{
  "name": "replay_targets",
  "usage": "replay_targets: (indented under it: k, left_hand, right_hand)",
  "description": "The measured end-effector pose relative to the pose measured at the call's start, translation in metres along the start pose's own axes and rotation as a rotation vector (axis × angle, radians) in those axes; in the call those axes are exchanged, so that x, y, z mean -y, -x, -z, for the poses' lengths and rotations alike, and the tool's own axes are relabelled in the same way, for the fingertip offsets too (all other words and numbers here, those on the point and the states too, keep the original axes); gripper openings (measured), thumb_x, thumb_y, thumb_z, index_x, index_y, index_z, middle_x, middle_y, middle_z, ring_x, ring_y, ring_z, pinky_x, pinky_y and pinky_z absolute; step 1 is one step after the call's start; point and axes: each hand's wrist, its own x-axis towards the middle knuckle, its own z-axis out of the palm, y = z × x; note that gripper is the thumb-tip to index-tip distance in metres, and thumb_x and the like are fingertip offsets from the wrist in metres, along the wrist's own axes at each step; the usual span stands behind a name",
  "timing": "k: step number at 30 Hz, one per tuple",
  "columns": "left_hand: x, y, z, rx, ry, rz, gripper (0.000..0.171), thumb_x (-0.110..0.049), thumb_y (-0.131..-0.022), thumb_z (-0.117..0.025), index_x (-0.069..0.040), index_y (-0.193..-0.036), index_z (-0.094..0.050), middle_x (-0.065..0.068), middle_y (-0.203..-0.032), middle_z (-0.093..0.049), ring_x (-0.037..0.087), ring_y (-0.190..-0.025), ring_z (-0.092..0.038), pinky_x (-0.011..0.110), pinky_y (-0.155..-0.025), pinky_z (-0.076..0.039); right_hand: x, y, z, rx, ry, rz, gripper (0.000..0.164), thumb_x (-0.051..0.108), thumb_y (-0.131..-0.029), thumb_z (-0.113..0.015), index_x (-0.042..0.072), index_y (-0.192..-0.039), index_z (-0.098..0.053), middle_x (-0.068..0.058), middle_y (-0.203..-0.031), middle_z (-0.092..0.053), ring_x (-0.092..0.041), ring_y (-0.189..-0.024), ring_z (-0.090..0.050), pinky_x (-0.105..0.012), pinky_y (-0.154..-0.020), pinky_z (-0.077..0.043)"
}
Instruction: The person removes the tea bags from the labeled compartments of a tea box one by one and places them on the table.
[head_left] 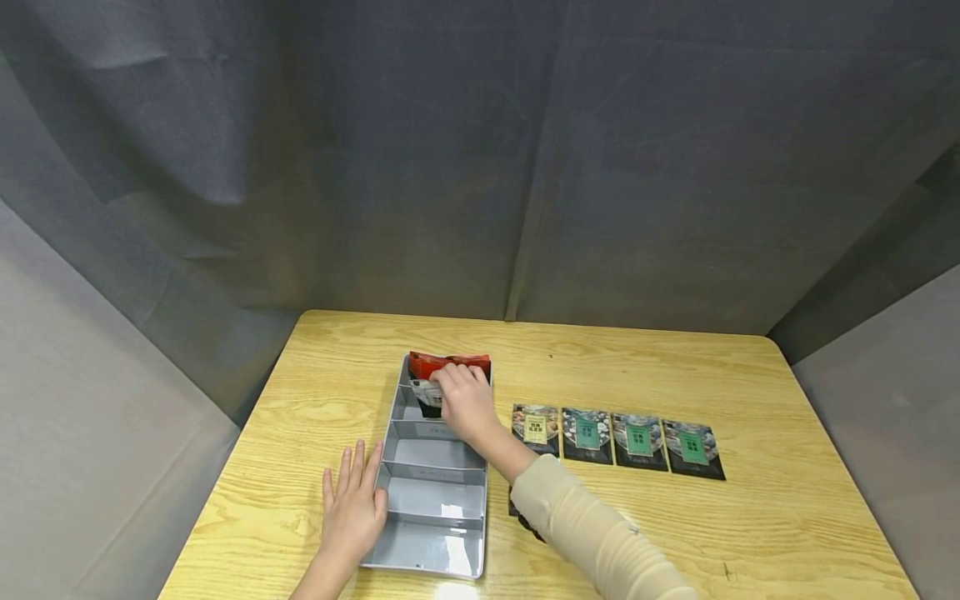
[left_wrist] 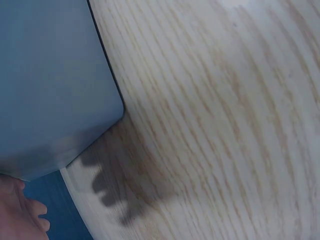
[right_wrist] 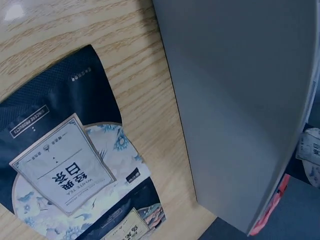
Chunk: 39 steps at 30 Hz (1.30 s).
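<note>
My right hand (head_left: pixel 467 403) reaches over the far end of a grey divided tray (head_left: pixel 433 548). Its fingers curl down onto a white-and-black tea packet (head_left: pixel 429 398), pinching its upper edge; part of the packet is hidden behind the hand. Just beyond, red packets (head_left: pixel 426 364) stand in the farthest compartment. In the right wrist view the packet (right_wrist: pixel 311 155) shows past the tray wall, and the right fingers are out of frame. My left hand (head_left: pixel 352 508) lies with straight, spread fingers at the tray's left side, its thumb against the rim.
Right of the tray, several dark tea packets (head_left: pixel 588 435) with yellow or green labels lie in a row on the wooden table (head_left: pixel 750 533). A white tea packet (right_wrist: pixel 65 170) lies beside the tray, mostly hidden under the right arm in the head view. A grey curtain (head_left: pixel 420 167) hangs behind.
</note>
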Motion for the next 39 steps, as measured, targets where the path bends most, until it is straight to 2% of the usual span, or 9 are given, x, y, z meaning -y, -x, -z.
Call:
replay_targets:
  k: [7,14,18,23,31,39]
  left_hand:
    - [0.0,0.0,0.0,0.005,-0.004,0.002,0.057,-0.016,-0.089,-0.04,-0.013,-0.144,-0.028,0.02,-0.148,-0.021,0.038,-0.137,-0.012,0.059,-0.106,-0.003]
    - [-0.001,0.0,0.001,0.012,-0.004,0.003,0.056,-0.016,-0.089,-0.04,-0.012,-0.144,-0.028,0.02,-0.148,-0.022,0.038,-0.137,-0.01,0.06,-0.106,-0.002]
    - [0.0,0.0,0.001,0.024,-0.007,0.006,0.056,-0.016,-0.09,-0.04,-0.012,-0.145,-0.027,0.02,-0.149,-0.02,0.038,-0.137,-0.011,0.059,-0.106,-0.002]
    - [0.0,-0.001,0.002,0.034,-0.012,0.009,0.057,-0.016,-0.09,-0.04,-0.012,-0.145,-0.027,0.02,-0.149,-0.02,0.038,-0.137,-0.012,0.059,-0.106,-0.002]
    - [-0.001,-0.001,0.001,0.046,-0.009,0.014,0.057,-0.017,-0.09,-0.038,-0.013,-0.145,-0.025,0.019,-0.149,-0.019,0.038,-0.138,-0.009,0.059,-0.107,-0.001]
    - [-0.001,-0.001,0.002,0.043,-0.012,0.016,0.056,-0.018,-0.09,-0.036,-0.012,-0.145,-0.026,0.02,-0.149,-0.019,0.038,-0.137,-0.01,0.059,-0.107,-0.001]
  right_hand:
    - [-0.011,0.0,0.012,-0.158,-0.079,-0.029,0.016,0.001,-0.083,-0.05,0.012,-0.091,-0.059,-0.001,-0.085,-0.059,-0.018,-0.081,-0.056,-0.034,-0.075,-0.041]
    - [-0.023,0.01,0.031,-0.274,-0.153,-0.077,0.008,0.003,-0.086,-0.053,0.009,-0.087,-0.059,-0.003,-0.083,-0.058,-0.021,-0.077,-0.056,-0.038,-0.074,-0.041]
    - [-0.033,0.022,0.04,-0.293,-0.181,-0.113,0.009,-0.001,-0.085,-0.053,0.007,-0.086,-0.057,-0.004,-0.08,-0.056,-0.022,-0.075,-0.055,-0.04,-0.076,-0.041]
    - [-0.048,0.044,0.047,-0.279,-0.177,-0.151,0.007,0.001,-0.087,-0.051,0.006,-0.087,-0.056,-0.005,-0.08,-0.055,-0.024,-0.077,-0.055,-0.041,-0.076,-0.041]
    - [-0.071,0.089,0.052,-0.247,-0.147,-0.223,0.006,0.002,-0.088,-0.051,0.006,-0.088,-0.055,-0.005,-0.081,-0.054,-0.023,-0.077,-0.053,-0.043,-0.079,-0.039]
    - [-0.09,0.132,0.057,-0.241,-0.1,-0.298,0.007,-0.003,-0.083,-0.053,0.003,-0.086,-0.056,-0.008,-0.078,-0.054,-0.026,-0.075,-0.053,-0.045,-0.076,-0.038]
